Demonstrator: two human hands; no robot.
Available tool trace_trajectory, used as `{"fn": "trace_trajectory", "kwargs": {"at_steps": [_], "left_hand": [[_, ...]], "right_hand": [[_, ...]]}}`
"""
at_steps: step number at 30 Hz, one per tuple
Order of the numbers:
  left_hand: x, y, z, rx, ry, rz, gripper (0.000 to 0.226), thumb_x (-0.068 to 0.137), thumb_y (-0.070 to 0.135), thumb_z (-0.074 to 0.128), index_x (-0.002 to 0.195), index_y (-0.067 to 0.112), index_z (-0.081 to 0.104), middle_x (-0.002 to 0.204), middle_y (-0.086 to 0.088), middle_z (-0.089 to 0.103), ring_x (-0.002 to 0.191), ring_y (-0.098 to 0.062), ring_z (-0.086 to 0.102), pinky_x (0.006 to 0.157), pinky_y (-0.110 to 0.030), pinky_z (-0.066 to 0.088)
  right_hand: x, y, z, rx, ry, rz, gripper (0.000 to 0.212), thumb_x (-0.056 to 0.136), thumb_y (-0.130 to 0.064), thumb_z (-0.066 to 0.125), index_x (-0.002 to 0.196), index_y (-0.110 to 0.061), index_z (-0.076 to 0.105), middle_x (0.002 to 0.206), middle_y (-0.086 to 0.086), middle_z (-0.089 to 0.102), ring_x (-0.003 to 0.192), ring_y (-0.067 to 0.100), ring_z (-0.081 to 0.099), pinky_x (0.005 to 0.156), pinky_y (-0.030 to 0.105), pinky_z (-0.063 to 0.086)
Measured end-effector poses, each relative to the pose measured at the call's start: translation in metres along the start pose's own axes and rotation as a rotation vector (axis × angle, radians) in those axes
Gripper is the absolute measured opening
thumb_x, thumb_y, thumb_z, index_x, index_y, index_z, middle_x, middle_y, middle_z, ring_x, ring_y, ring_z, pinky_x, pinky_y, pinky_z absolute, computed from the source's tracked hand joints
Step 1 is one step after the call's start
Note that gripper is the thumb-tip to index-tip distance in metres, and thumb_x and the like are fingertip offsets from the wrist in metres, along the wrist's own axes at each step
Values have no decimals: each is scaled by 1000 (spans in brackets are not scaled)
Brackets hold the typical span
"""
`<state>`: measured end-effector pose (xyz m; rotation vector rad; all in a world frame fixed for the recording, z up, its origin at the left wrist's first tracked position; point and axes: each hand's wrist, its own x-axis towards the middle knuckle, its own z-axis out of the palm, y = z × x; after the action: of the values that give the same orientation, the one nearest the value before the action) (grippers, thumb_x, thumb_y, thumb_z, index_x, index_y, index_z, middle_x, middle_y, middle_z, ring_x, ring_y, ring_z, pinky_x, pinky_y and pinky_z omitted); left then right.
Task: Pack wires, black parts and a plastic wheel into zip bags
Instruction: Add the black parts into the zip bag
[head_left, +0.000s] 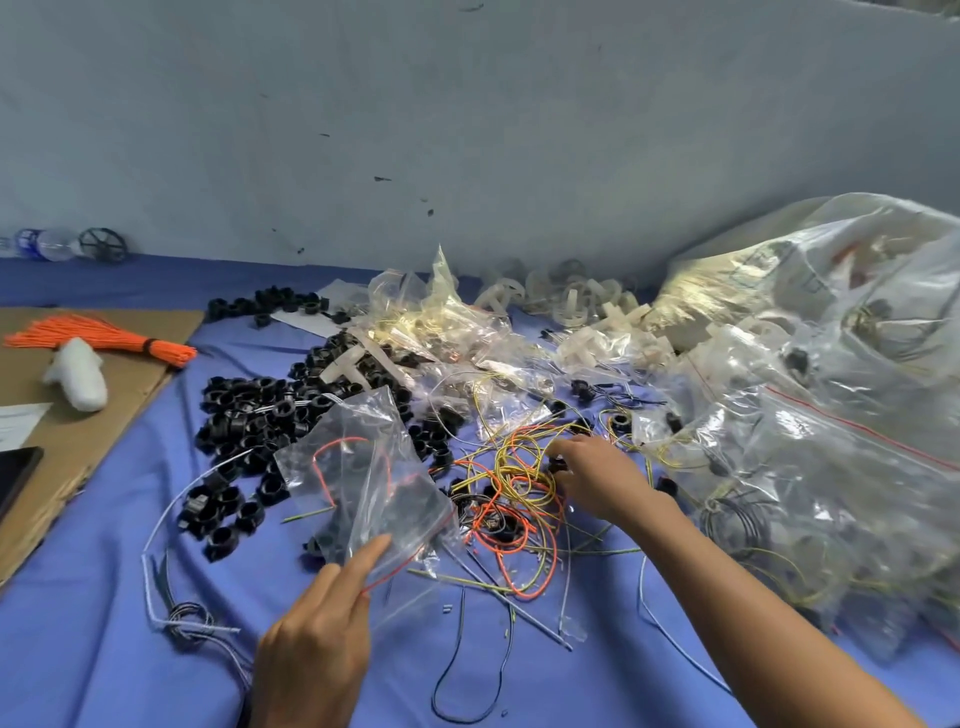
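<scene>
Partly done: the left hand (311, 639) pinches 1 zip bag (363, 483) holding an orange wire (324, 467). The right hand (597, 475) reaches into loose wires (514, 483), grip unclear. Filled bags (810, 415) lie right of it; black parts (249, 415) lie unpacked.

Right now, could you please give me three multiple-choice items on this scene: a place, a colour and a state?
1. Where does the orange bundle lie? A on the cardboard; B inside a bag; C on a bottle.
2. What colour is the cloth? A green; B blue; C red.
3. What is the left hand doing? A lying flat, empty; B gripping a bottle; C holding a clear zip bag.
Answers: 1 A, it rests on the brown sheet at left. 2 B, the fabric under everything is blue. 3 C, its fingers pinch the bag's lower edge.
</scene>
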<state>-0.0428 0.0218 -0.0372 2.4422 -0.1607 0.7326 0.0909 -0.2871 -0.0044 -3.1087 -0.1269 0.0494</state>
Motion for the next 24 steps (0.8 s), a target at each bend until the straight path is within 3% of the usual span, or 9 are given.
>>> {"fn": "trace_trajectory", "kwargs": {"at_steps": [4, 7, 10, 16, 19, 21, 24], "left_hand": [[-3, 1, 4, -8, -1, -25, 46, 88, 28, 41, 124, 39, 68, 80, 7, 62, 62, -24, 56, 46, -34, 47], [-6, 0, 7, 12, 4, 16, 43, 90, 31, 43, 125, 37, 68, 77, 7, 59, 66, -20, 53, 48, -34, 47], [-8, -3, 10, 32, -5, 47, 42, 90, 29, 45, 125, 37, 67, 76, 7, 57, 67, -20, 50, 50, -27, 40], [-8, -6, 10, 43, -10, 86, 42, 90, 30, 45, 124, 34, 69, 74, 8, 56, 66, -19, 50, 48, -28, 40], [-7, -4, 7, 38, -38, 87, 42, 90, 34, 44, 123, 33, 70, 75, 9, 59, 65, -18, 55, 47, -30, 44], [-7, -3, 7, 20, -57, 85, 42, 91, 38, 44, 124, 32, 69, 79, 10, 63, 66, -18, 59, 47, -30, 46], [-7, -6, 8, -3, -73, 81, 43, 90, 40, 45, 126, 32, 68, 85, 12, 66, 69, -18, 59, 45, -30, 47]], "right_hand": [[5, 10, -2, 176, 19, 111, 20, 92, -23, 53, 107, -12, 59, 104, 12, 62, 94, 31, 56, 75, 36, 45], [7, 20, -3, 204, 51, 199, 23, 92, -21, 50, 111, -11, 59, 105, 16, 58, 102, 34, 52, 83, 38, 46], [9, 24, -1, 240, 83, 202, 25, 96, -18, 50, 119, -15, 61, 111, 16, 54, 104, 35, 51, 85, 39, 46], [12, 25, 6, 169, 64, 198, 28, 94, -16, 53, 121, -18, 60, 116, 14, 61, 109, 34, 54, 85, 38, 46], [9, 22, 5, 259, 95, 211, 23, 93, -17, 53, 115, -15, 59, 111, 11, 64, 102, 33, 58, 84, 39, 48], [1, 16, 1, 524, 185, 267, 14, 95, -21, 53, 106, -15, 60, 102, 8, 66, 92, 27, 60, 78, 37, 48], [-20, -4, -9, 1308, 221, 335, 20, 102, -20, 47, 102, -8, 63, 93, 12, 69, 74, 19, 59, 69, 34, 48]]}}
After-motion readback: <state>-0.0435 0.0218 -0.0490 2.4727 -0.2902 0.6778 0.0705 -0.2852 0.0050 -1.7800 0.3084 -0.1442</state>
